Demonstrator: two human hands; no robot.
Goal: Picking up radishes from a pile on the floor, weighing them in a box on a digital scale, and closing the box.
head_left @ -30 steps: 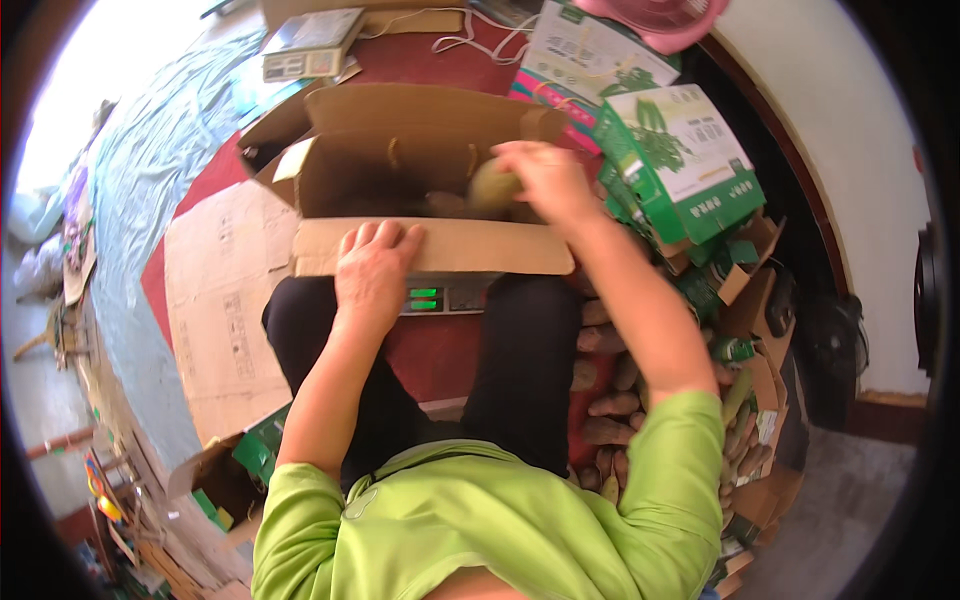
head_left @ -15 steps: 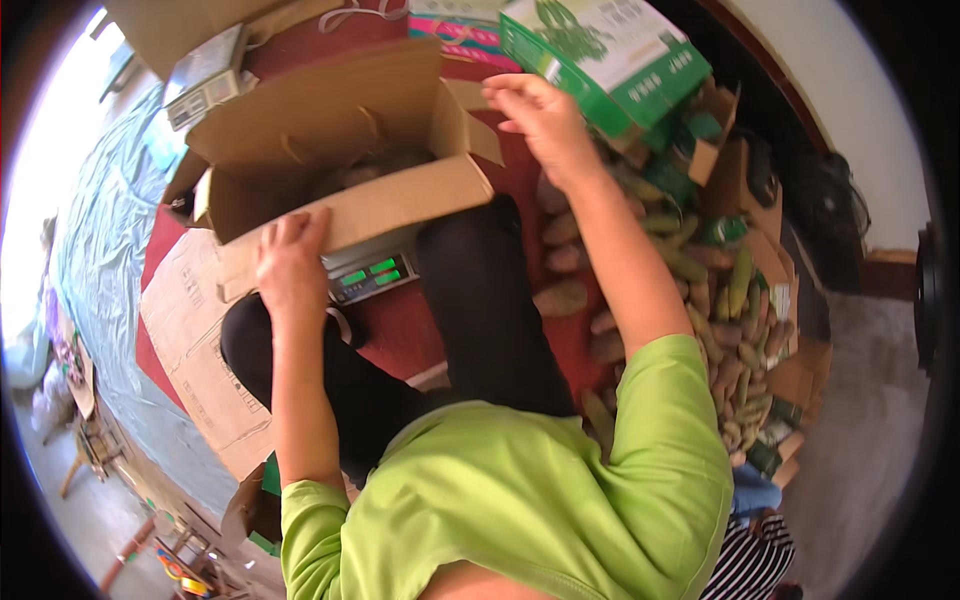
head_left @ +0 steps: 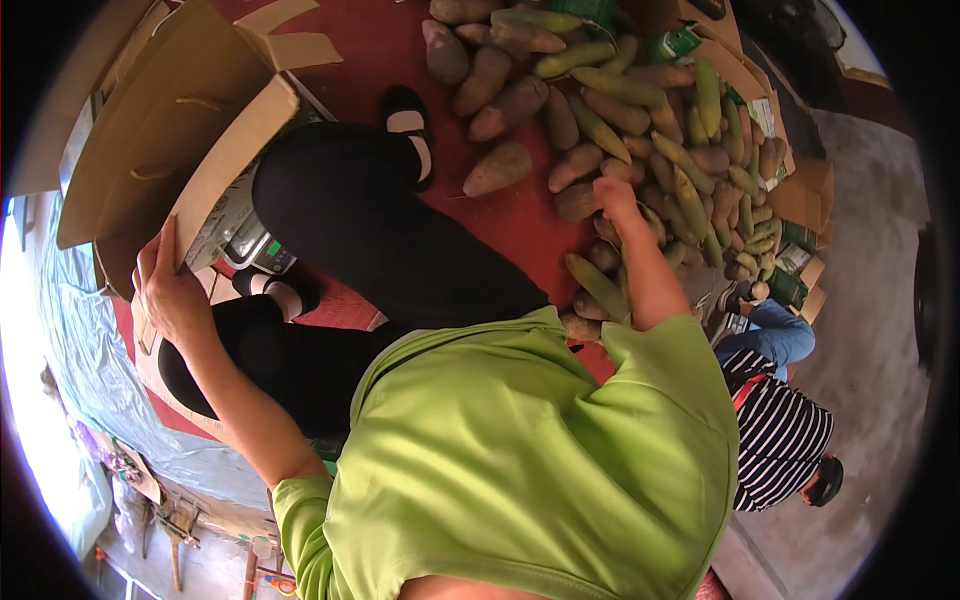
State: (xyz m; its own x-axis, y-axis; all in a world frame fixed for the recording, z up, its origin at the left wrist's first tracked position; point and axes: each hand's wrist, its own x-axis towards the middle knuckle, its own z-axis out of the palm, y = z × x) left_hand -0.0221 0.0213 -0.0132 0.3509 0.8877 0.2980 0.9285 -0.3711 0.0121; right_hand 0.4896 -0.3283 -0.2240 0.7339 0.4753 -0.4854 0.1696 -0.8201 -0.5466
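on the red mat, left hand (head_left: 172,290) grips cardboard box (head_left: 170,120), right hand (head_left: 612,195) touches mangoes (head_left: 640,130).

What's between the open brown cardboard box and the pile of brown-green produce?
In the head view: the person's black-trousered legs lie between the cardboard box and produce pile, over red mat.

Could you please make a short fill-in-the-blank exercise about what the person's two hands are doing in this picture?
1. The left hand grips the flap of an open ____ box.
2. The right hand reaches into a pile of ____ on the red floor.
3. A weighing scale stands under the ____.
4. The person wears a ____ shirt.

Missing words: cardboard; mangoes; box; green
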